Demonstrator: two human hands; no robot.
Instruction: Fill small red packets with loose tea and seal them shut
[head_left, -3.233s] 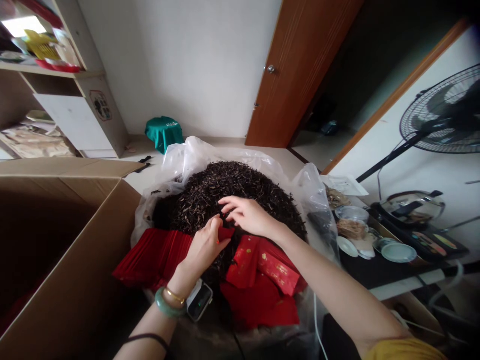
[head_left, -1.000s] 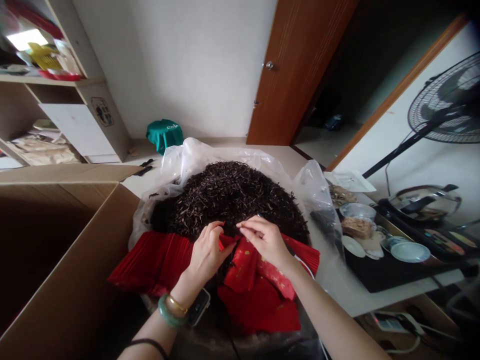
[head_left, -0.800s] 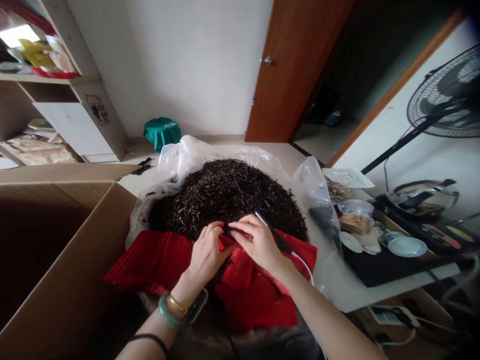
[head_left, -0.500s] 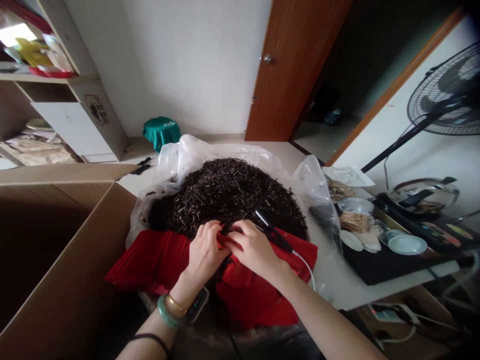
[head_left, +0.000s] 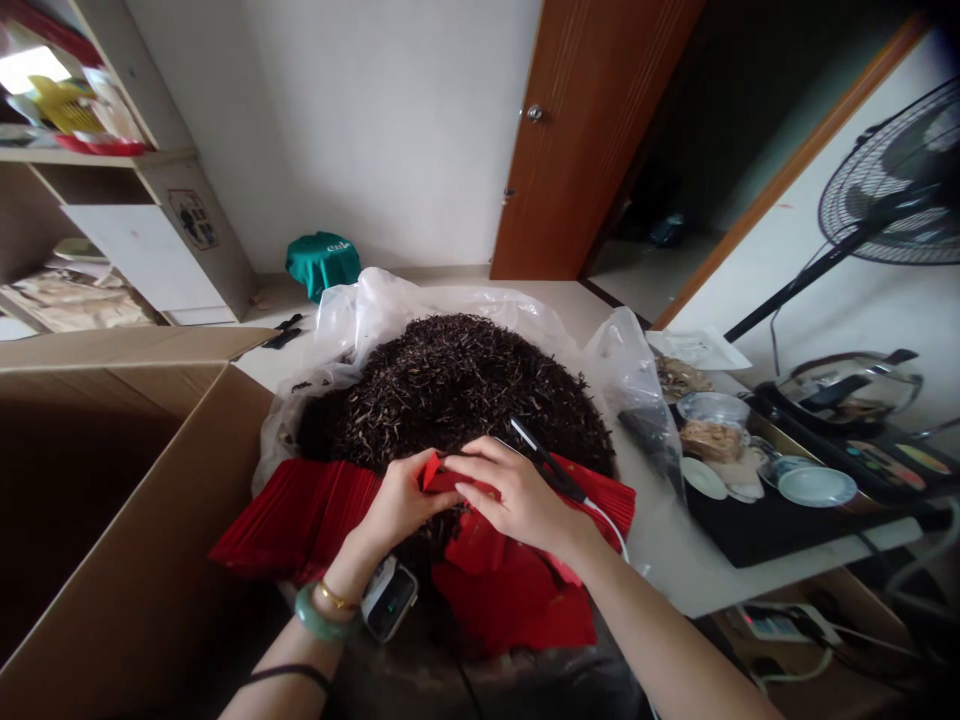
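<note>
The left hand is pinching one end of a red packet, and the right hand is holding the other end between fingers and thumb. The packet is hanging at the near side of a big pile of dark leaves, which is sitting in a see-through bag. A row of red packets is lying near the left hand. I am guessing the packet is feeling light, thin and bendy, like paper, maybe a bit slick. Its side edges are looking best for holding; hard squeezing is likely making creases, and rough pulling is risking a rip
</note>
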